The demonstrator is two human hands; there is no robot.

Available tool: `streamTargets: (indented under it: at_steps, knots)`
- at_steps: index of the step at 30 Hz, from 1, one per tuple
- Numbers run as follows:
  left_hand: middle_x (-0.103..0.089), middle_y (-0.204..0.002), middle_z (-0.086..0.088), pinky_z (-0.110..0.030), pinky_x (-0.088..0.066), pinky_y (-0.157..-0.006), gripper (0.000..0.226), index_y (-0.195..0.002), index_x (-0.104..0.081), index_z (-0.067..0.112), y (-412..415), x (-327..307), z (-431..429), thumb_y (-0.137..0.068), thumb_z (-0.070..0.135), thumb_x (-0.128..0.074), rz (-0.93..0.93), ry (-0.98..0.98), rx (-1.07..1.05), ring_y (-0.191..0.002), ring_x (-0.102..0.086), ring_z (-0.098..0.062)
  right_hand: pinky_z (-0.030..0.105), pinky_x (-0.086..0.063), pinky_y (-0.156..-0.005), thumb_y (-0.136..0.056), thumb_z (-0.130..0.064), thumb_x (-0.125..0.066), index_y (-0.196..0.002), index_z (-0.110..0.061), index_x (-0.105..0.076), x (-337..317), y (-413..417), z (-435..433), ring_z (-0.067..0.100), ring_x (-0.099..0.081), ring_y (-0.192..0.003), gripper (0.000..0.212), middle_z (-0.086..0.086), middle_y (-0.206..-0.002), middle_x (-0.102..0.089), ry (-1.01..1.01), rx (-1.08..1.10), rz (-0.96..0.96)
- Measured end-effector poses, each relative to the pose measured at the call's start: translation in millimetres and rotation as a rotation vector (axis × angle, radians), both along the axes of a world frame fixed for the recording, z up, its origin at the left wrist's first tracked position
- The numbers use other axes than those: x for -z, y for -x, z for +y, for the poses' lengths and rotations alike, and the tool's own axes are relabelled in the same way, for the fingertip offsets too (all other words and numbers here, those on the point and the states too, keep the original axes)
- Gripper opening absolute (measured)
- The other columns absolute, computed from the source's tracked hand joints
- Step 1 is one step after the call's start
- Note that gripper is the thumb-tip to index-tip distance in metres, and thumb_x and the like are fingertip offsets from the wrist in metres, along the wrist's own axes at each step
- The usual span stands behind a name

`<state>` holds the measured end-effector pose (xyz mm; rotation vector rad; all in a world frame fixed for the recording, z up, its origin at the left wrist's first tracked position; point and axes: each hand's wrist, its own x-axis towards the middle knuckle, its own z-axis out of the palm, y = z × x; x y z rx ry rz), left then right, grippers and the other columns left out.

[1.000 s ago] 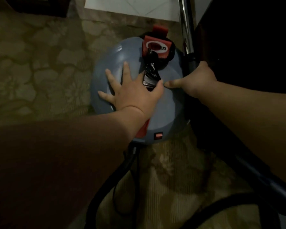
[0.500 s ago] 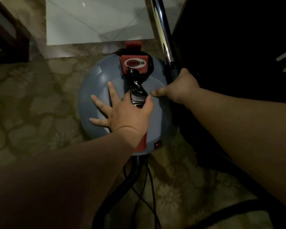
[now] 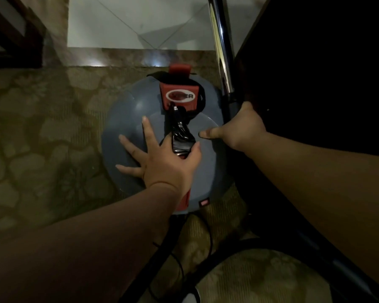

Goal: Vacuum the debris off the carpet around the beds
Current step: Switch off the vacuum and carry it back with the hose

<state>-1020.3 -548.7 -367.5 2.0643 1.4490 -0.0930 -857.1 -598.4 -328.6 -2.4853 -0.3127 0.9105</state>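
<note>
A person's left hand [image 3: 162, 165] lies flat on the domed lid of a grey-blue canister vacuum cleaner [image 3: 208, 165]. Its fingers [image 3: 146, 130] are straight and fanned wide across the plastic. The forefinger and thumb sit on either side of a black handle [image 3: 181, 132] that looks to be wrapped in glossy tape.

The right hand [image 3: 243, 127] is at the canister's edge, well to the right of the left hand. Its thumb [image 3: 208, 134] points back across the lid toward the handle. Its other fingers drop out of sight over the rim, so whether they grip anything cannot be told in this dim light.

The machine sits directly under both hands on a patterned olive carpet [image 3: 42, 132] that spreads away to the left of the left hand. Beyond the left fingertips, a red plate [image 3: 179, 96] carries an oval logo. A red catch [image 3: 179, 68] sits farther out at the lid's far edge. A small red switch [image 3: 204, 202] lies below the left wrist, on the near side of the lid.

A chrome wand [image 3: 220, 47] rises just beyond the right hand. Dark furniture [image 3: 315, 73] fills the space to that hand's right. A black hose [image 3: 160, 254] and a thin cord [image 3: 209, 235] trail between the forearms toward the camera. Pale floor tiles [image 3: 118, 25] begin past the carpet, far ahead of both hands.
</note>
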Motion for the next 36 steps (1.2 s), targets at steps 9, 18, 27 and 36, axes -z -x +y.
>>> streamTargets:
  at_steps: [9,18,27,36]
  knots:
    - [0.018,-0.166,0.016,-0.081,0.011,-0.104,0.054,-0.128,-0.052,0.050,-9.1,-7.9,33.5,-0.082,0.076,-0.049,0.013,0.002,0.043,-0.145,0.032,-0.042,0.033,-0.044,-0.085,-0.063,-0.044,-0.099,-0.149,-0.011,-0.034,-7.9,-0.7,19.4,0.030,-0.054,-0.133,0.112,0.009,-0.147,-0.052,-0.014,0.008,-0.019]
    - [0.005,-0.167,0.020,-0.076,0.009,-0.110,0.051,-0.123,-0.059,0.050,-40.4,2.2,172.4,-0.082,0.077,-0.048,-0.060,-0.076,0.292,-0.151,0.022,-0.034,0.042,-0.053,-0.105,-0.061,-0.050,-0.100,-0.151,-0.011,-0.036,-1.9,-18.2,102.0,0.031,-0.056,-0.133,0.117,0.010,-0.148,-0.054,-0.058,0.213,-0.045]
    - [0.010,-0.166,0.020,-0.077,0.009,-0.109,0.054,-0.125,-0.054,0.054,-96.4,-5.7,274.6,-0.079,0.080,-0.043,-0.020,-0.071,0.604,-0.150,0.026,-0.036,0.039,-0.055,-0.097,-0.055,-0.050,-0.102,-0.146,-0.011,-0.037,-1.1,-49.3,169.4,0.031,-0.060,-0.126,0.118,0.008,-0.141,-0.057,-0.016,0.456,-0.025]
    - [0.008,-0.167,0.019,-0.074,0.002,-0.114,0.077,-0.149,-0.034,0.049,-166.2,-2.6,350.2,-0.080,0.083,-0.039,0.011,-0.142,0.848,-0.152,0.021,-0.032,0.035,-0.051,-0.085,-0.058,-0.049,-0.101,-0.143,-0.012,-0.037,-1.9,-87.4,211.3,0.030,-0.061,-0.123,0.113,0.007,-0.137,-0.057,-0.048,0.589,-0.022]
